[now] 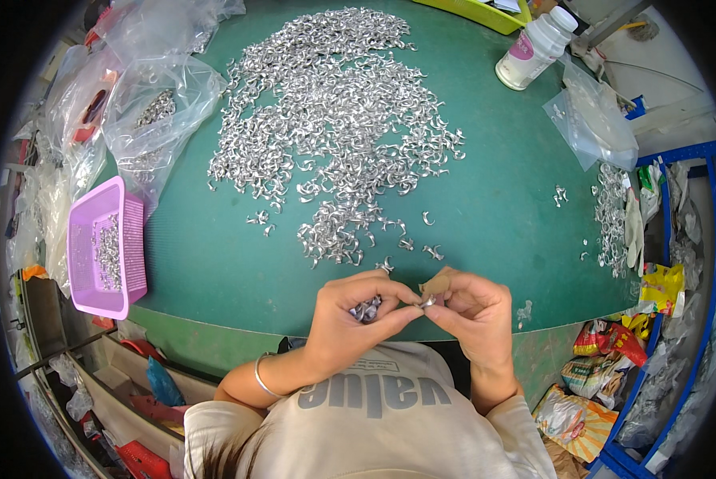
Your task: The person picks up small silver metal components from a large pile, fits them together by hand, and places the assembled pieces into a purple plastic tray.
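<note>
Both hands meet near the table's front edge. My left hand (338,319) is closed around several small curved silver metal pieces (366,309), cupped in its palm. Thumb and forefinger of that hand pinch one small silver piece (427,302) at its left side. From the other side my right hand (484,319) pinches the same piece with its fingertips. A tan, flat scrap or finger cover (435,284) sits at the right forefinger; its kind is unclear. Just beyond the hands, a large pile of similar hook-shaped silver pieces (350,120) spreads over the green table (502,199).
A pink basket (133,239) with small metal pieces stands at the left, beside clear plastic bags (166,104). A white bottle (536,49), a clear bag (593,120) and another row of metal parts (611,219) lie right. Blue shelving (669,383) borders the right.
</note>
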Action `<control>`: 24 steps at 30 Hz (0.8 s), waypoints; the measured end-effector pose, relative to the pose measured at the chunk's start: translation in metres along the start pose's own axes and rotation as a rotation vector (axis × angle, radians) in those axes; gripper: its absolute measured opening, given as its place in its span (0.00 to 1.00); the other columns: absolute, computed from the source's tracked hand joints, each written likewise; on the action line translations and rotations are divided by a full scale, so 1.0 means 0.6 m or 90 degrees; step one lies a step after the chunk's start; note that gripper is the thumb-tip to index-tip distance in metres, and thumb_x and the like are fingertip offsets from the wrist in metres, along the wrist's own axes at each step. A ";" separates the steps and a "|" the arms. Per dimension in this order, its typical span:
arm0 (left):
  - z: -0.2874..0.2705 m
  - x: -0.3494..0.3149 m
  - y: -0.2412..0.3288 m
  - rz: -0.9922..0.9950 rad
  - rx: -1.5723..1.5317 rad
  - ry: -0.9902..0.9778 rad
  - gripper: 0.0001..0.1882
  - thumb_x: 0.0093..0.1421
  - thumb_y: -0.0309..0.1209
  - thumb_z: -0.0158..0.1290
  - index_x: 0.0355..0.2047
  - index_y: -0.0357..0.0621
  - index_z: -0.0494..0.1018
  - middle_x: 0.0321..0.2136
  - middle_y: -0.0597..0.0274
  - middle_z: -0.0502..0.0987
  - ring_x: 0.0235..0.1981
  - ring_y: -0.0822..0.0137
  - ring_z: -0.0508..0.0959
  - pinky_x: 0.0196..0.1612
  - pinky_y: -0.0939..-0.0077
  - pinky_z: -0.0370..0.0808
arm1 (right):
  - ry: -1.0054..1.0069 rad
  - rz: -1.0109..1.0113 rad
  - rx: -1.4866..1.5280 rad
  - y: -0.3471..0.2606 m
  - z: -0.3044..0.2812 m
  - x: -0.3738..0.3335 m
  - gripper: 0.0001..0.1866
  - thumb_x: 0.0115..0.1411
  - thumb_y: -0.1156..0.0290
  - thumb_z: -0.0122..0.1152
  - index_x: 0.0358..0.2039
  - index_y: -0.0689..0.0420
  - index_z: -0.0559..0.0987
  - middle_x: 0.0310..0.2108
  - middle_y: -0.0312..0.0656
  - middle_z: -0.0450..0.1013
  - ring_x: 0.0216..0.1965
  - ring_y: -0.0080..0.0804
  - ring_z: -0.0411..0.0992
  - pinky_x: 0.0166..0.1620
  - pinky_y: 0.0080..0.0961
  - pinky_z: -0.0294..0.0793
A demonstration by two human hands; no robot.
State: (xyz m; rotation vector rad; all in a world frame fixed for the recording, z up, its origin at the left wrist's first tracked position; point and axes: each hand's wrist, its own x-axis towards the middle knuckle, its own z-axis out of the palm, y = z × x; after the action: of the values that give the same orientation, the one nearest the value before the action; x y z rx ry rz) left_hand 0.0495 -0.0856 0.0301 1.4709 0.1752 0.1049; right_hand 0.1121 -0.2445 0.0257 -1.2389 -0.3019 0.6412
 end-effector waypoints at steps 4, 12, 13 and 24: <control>0.000 -0.001 0.001 0.027 0.019 0.002 0.07 0.43 0.18 0.58 0.26 0.37 0.75 0.13 0.70 0.62 0.16 0.80 0.60 0.19 0.84 0.56 | -0.004 0.043 0.103 0.008 -0.002 -0.007 0.13 0.48 0.87 0.56 0.37 0.69 0.72 0.34 0.44 0.72 0.35 0.25 0.71 0.38 0.19 0.70; 0.001 -0.004 0.005 0.053 0.057 0.009 0.06 0.42 0.19 0.59 0.23 0.36 0.75 0.14 0.67 0.66 0.16 0.79 0.63 0.19 0.85 0.59 | -0.039 0.072 0.202 0.015 -0.002 -0.006 0.12 0.50 0.86 0.55 0.37 0.68 0.72 0.36 0.46 0.72 0.38 0.29 0.71 0.43 0.24 0.71; 0.001 -0.004 0.005 0.060 0.056 0.008 0.06 0.42 0.19 0.59 0.23 0.36 0.75 0.14 0.67 0.66 0.15 0.79 0.63 0.19 0.85 0.59 | -0.041 0.074 0.207 0.016 -0.002 -0.006 0.12 0.50 0.86 0.55 0.37 0.67 0.72 0.37 0.46 0.72 0.38 0.29 0.71 0.43 0.24 0.71; 0.002 -0.006 0.008 0.069 0.054 0.000 0.07 0.41 0.18 0.59 0.24 0.37 0.75 0.13 0.67 0.65 0.15 0.78 0.62 0.19 0.84 0.58 | -0.049 0.059 0.219 0.019 -0.001 -0.007 0.12 0.50 0.87 0.54 0.37 0.67 0.72 0.37 0.46 0.72 0.39 0.29 0.71 0.44 0.25 0.70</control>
State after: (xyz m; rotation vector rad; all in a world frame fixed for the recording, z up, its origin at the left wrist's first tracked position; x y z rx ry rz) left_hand 0.0461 -0.0872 0.0352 1.5644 0.0998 0.1873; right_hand 0.1058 -0.2453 0.0154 -0.9035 -0.1885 0.7867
